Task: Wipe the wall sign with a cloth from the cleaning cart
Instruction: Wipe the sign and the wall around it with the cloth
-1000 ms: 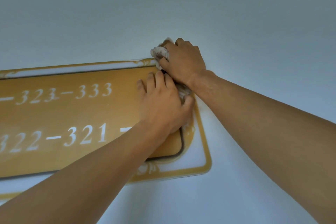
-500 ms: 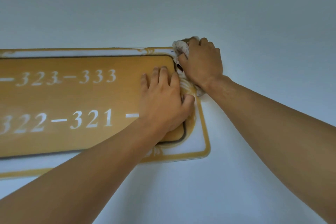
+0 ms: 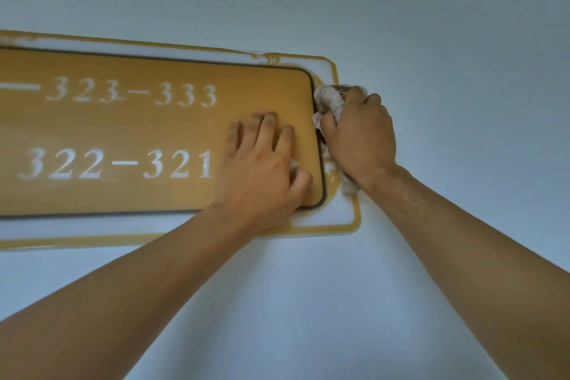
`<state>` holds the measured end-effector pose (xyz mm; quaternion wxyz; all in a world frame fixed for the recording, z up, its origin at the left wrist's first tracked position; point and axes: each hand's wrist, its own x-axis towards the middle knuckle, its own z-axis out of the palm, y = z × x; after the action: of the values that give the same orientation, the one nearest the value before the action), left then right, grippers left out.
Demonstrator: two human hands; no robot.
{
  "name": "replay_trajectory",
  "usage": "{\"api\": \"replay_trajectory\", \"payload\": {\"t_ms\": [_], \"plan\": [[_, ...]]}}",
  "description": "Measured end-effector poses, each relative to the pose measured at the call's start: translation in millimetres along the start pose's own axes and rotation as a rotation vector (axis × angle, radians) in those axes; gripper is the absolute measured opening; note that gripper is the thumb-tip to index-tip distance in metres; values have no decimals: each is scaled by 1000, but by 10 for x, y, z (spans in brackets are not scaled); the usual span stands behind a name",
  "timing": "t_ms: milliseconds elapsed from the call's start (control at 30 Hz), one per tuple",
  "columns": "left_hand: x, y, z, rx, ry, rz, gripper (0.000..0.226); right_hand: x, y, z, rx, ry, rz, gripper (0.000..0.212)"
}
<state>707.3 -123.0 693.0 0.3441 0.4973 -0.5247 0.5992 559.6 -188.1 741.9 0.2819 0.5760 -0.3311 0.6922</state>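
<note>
A person's right hand (image 3: 361, 139) holds a bunched white cloth (image 3: 331, 102) in a closed grip against the right border of a wall sign (image 3: 123, 133).

The fingers curl round the cloth, which trails below the wrist along the sign's gold-trimmed edge. The left hand (image 3: 262, 166) lies flat, fingers straight, on the gold panel just beside it, near the numbers "322–321"; "323–333" reads above. The sign is mounted on a pale wall (image 3: 431, 25), and both bare forearms reach up from below.

One head-worn camera looks forward, close to the wall (image 3: 401, 9), angled up along both outstretched forearms.
</note>
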Motion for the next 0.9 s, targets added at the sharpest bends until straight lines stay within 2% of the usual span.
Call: {"api": "replay_trajectory", "payload": {"t_ms": [333, 533, 733, 900], "plan": [[-244, 225, 0, -49, -46, -15, 64, -694, -58, -81, -32, -21, 113, 56], [-418, 177, -187, -132, -22, 34, 64, -1065, -94, -222, -18, -17, 84, 36], [-558, -418, -496, -108, 12, 34, 65, -976, -580, -292, 110, 51, 89, 34], [-680, -924, -579, -72, -45, 28, 67, -728, -990, -250, 63, -24, 145, 52]]}}
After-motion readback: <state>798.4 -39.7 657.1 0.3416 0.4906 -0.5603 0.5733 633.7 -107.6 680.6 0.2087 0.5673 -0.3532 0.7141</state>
